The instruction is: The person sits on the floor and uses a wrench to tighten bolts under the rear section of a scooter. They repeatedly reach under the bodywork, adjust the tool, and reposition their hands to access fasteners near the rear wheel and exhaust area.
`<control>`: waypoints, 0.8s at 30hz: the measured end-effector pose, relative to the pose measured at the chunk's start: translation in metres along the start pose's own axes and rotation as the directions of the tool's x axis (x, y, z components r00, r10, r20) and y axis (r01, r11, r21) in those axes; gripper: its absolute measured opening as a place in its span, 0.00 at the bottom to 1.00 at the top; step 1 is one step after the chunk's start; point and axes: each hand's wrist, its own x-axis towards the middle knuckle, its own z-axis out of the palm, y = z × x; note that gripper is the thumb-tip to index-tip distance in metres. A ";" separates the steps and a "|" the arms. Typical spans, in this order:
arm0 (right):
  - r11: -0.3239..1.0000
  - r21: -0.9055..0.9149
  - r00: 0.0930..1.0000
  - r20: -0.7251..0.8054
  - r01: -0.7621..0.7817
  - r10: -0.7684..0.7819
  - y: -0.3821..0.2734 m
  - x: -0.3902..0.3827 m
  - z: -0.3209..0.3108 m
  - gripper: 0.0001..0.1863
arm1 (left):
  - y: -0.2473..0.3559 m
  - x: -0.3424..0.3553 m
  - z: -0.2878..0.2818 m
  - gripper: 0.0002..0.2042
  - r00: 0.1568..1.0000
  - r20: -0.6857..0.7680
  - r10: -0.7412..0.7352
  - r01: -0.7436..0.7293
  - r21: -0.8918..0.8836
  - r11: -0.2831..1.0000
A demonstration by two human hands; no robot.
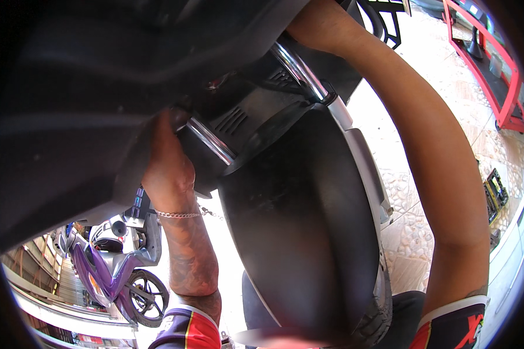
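Above the front wheel of a motor scooter, a large dark body panel [81,110] fills the upper left. My left hand [172,154] reaches up under the panel's edge, beside a chrome fork tube [211,141]. Its fingers are hidden in shadow behind the panel. My right hand [323,29] goes in at the top, next to the other chrome fork tube [300,70], with its fingers also out of sight behind the panel. Between my arms lies the black front fender [297,198] over the tire [377,317]. A vented black inner cover [233,119] shows between the tubes.
A purple scooter [102,273] stands at the lower left. At the upper right is a red wheeled cart [506,110] with things on its shelves. An opened tool case [495,192] rests on the pebble-patterned tile floor [410,232] at the right.
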 end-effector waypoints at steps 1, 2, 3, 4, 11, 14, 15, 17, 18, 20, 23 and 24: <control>0.999 -0.035 0.999 -0.033 0.020 -0.021 -0.001 0.000 -0.001 0.13 | 0.000 0.001 0.002 0.20 1.000 -0.011 0.029 -0.029 -0.029 0.999; 0.997 -0.071 0.997 -0.065 0.039 -0.044 -0.002 0.000 -0.002 0.13 | 0.001 0.002 0.002 0.21 0.999 -0.012 0.052 -0.052 -0.039 0.998; 0.999 -0.038 0.999 -0.053 -0.009 0.007 -0.003 0.000 -0.003 0.14 | 0.001 0.003 0.003 0.21 0.997 -0.013 0.074 -0.075 -0.049 0.996; 0.998 -0.004 0.998 -0.039 -0.058 0.058 -0.004 0.001 -0.004 0.14 | 0.001 0.004 0.003 0.21 0.996 -0.002 0.090 -0.090 -0.039 0.995; 0.997 0.003 0.996 0.032 -0.081 0.081 -0.004 0.004 -0.005 0.15 | -0.001 0.002 0.003 0.20 0.998 0.001 0.067 -0.067 -0.030 0.997; 0.957 0.154 0.967 0.108 -0.246 0.231 -0.003 0.003 -0.003 0.14 | 0.009 0.001 0.003 0.21 1.000 -0.007 0.013 -0.013 0.077 0.997; 0.955 0.170 0.969 0.087 -0.242 0.230 -0.003 0.002 -0.002 0.14 | 0.013 0.000 0.003 0.21 0.999 0.049 0.002 -0.004 0.055 0.998; 0.952 0.201 0.973 0.044 -0.231 0.227 -0.002 0.001 -0.001 0.14 | 0.022 -0.003 0.005 0.21 0.989 0.046 -0.139 0.140 -0.034 0.990; 0.976 0.126 0.982 0.087 -0.178 0.168 -0.002 -0.001 -0.001 0.14 | 0.025 -0.005 0.006 0.21 0.986 0.049 -0.158 0.157 0.035 0.987; 0.998 -0.021 0.982 0.183 -0.054 0.057 -0.002 -0.002 0.000 0.14 | 0.029 -0.008 0.007 0.20 0.962 -0.045 -0.268 0.270 0.035 0.962; 0.993 -0.041 0.969 0.220 -0.109 0.116 -0.004 -0.002 0.001 0.14 | 0.027 -0.007 0.007 0.20 0.979 0.021 -0.203 0.204 -0.046 0.978; 0.991 -0.041 0.968 0.209 -0.130 0.135 -0.005 -0.002 0.001 0.14 | 0.025 -0.006 0.007 0.20 0.984 0.054 -0.169 0.170 -0.001 0.986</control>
